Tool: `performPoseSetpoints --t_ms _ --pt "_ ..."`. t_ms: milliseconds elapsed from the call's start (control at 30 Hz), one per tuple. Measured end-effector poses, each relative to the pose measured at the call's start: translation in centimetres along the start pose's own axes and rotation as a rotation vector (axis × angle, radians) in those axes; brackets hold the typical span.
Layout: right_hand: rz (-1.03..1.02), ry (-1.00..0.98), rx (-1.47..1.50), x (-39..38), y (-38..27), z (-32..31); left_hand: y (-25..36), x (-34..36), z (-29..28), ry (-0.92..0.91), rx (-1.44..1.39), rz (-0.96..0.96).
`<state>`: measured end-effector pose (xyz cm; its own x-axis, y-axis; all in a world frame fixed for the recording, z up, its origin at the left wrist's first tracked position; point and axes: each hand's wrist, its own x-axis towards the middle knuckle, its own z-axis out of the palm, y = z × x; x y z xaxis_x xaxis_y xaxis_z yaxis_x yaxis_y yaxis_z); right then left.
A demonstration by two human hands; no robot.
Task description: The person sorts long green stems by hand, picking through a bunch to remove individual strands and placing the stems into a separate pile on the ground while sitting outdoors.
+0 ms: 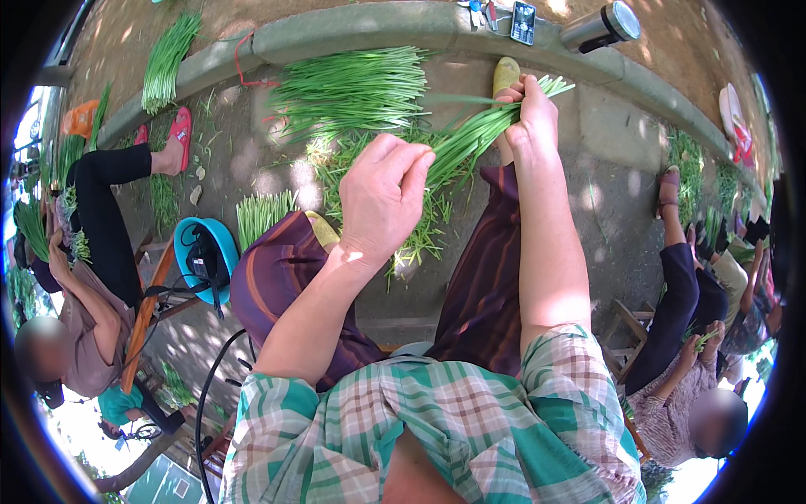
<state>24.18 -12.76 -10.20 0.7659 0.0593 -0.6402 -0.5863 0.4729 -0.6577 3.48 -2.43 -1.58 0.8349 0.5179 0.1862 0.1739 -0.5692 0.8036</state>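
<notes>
Widest of all, the grey concrete ground (604, 193), with a raised kerb (378, 25) curving across the top. On it, straight ahead, lies a big heap of green chive stalks (353, 88), and a smaller trimmed bundle (262, 214) sits to the left, beside a blue helmet (220, 244). A seated person in black trousers (105, 210) works at the left edge, another at the right (680, 294).

Now the hands. A bunch of chives (474, 134) runs slantwise between them, its long axis going from lower left up to upper right, tips fanning out past the far knuckles. The right hand (531, 118) is the farther one, fingers wrapped tight round the upper end of the bunch. The left hand (384, 197) sits nearer the body, fingers curled and pinched together on the lower end, so the stalks lead away from it up and to the right. Both hands grip the bunch. It hangs above the purple-trousered knees (277, 269), with loose trimmings (420, 239) scattered below.
</notes>
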Motion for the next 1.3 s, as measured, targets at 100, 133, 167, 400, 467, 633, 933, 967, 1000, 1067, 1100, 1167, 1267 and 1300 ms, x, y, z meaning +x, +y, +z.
performPoseSetpoints --t_ms 100,133,167,400,467,633,933,967,1000,1067,1100,1167,1267,1300 --pt "0.062 -0.025 0.058 -0.3 0.4 0.1 0.3 0.5 -0.1 0.095 -0.069 -0.015" --pt "0.069 -0.043 0.107 0.2 0.4 -0.2 0.3 0.6 -0.2 0.115 -0.104 -0.032" --pt "0.075 -0.059 0.158 1.0 0.3 -0.7 0.2 0.7 -0.4 0.133 -0.139 -0.048" --pt "0.088 -0.128 0.326 2.5 -1.8 -2.3 -2.2 2.1 -3.7 0.323 -0.378 -0.387" --pt "0.081 -0.131 0.316 1.8 -2.2 -2.0 -2.4 2.4 -4.7 0.320 -0.370 -0.427" --pt "0.032 -0.147 0.381 3.1 -3.0 -2.9 -3.9 2.5 -5.7 0.284 -0.228 -0.397" --pt "0.012 -0.090 0.488 4.0 -5.3 -4.8 -5.4 0.3 -5.3 -0.225 0.542 -0.134" --pt "0.025 -0.105 0.510 4.1 -5.6 -5.2 -5.1 0.2 -5.2 -0.384 0.566 -0.209" --pt "0.037 -0.120 0.532 4.3 -5.9 -5.5 -4.9 0.0 -5.1 -0.390 0.540 -0.198" --pt "0.019 -0.119 0.520 4.6 -6.6 -6.1 -4.4 -0.3 -4.5 -0.408 0.483 -0.171" --pt "0.028 -0.117 0.545 4.7 -7.1 -6.4 -4.4 -0.4 -4.3 -0.417 0.455 -0.157" --pt "0.042 -0.113 0.587 4.4 -8.2 -6.8 -4.6 -0.5 -4.1 -0.425 0.452 -0.122" --pt "0.060 -0.184 0.701 3.4 -10.1 -8.6 -4.4 -0.2 -3.8 -0.489 0.470 -0.134" --pt "0.072 -0.220 0.748 3.0 -10.8 -9.3 -4.2 -0.2 -3.7 -0.516 0.472 -0.146"
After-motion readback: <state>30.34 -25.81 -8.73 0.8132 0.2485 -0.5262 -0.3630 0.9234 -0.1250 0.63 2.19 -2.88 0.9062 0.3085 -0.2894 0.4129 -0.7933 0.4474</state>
